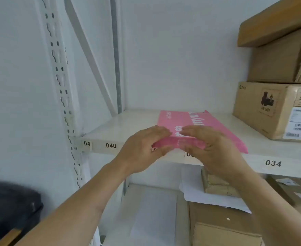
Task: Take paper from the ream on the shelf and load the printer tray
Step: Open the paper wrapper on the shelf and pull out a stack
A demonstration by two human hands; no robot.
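Your pink ream (195, 121) lies flat on the white shelf (121, 125), its near end flush with the shelf's front edge and its far end close to the back wall. Your left hand (142, 151) comes up from below on the left, fingers curled over the top of the wrapper's near end and thumb underneath, pinching the pink flap. Your right hand (211, 150) meets it from the right, fingers bent over the same near end, and grips the wrapper just beside the left; the fingertips of both hands almost touch on top of the white lettering. The picture is blurred here, so you cannot tell whether any sheets are between your fingers or only the wrapper.

On the right of the same shelf, well apart from the ream, stands a cardboard box (273, 110) with a shipping label, and more brown boxes (277, 55) are stacked on it. The shelf's front edge carries number labels (111, 145). Below it, white loose sheets (215, 199) lie over brown parcels (219, 185) on the lower level.
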